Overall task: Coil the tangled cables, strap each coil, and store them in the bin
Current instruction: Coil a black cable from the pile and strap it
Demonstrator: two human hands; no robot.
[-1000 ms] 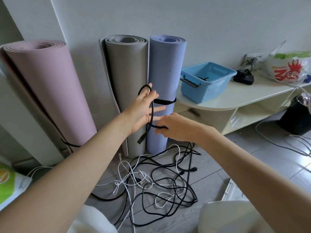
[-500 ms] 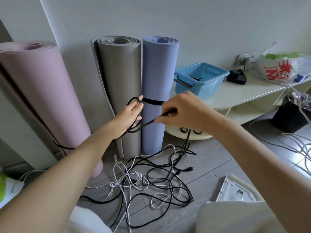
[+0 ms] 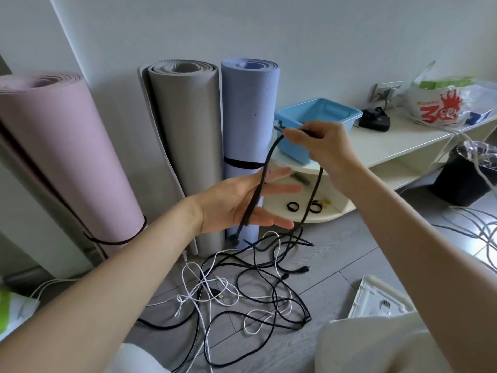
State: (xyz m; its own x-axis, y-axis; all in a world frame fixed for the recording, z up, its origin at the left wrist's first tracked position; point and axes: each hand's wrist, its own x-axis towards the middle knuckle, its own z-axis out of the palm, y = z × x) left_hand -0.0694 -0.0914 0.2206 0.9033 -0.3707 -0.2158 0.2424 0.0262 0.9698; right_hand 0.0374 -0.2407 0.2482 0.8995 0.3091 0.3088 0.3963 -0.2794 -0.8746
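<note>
My right hand (image 3: 322, 146) pinches a black cable (image 3: 265, 168) raised in front of the blue bin (image 3: 320, 114). From the pinch one length hangs down across the palm of my left hand (image 3: 242, 203), which is flat with straight fingers; its plug end dangles below. The other length drops to the tangle of black and white cables (image 3: 247, 286) on the floor. Small black straps (image 3: 293, 206) lie on the lower shelf.
Three rolled mats, pink (image 3: 61, 157), grey (image 3: 188, 146) and purple (image 3: 250, 109), lean on the wall. A cream shelf unit (image 3: 390, 146) carries the bin, a black charger (image 3: 375, 119) and a plastic bag (image 3: 443, 103). A black waste bin (image 3: 468, 176) stands at right.
My right hand rose toward the bin, drawing the black cable up. My left hand dropped and opened flat, and the loop it held earlier is gone.
</note>
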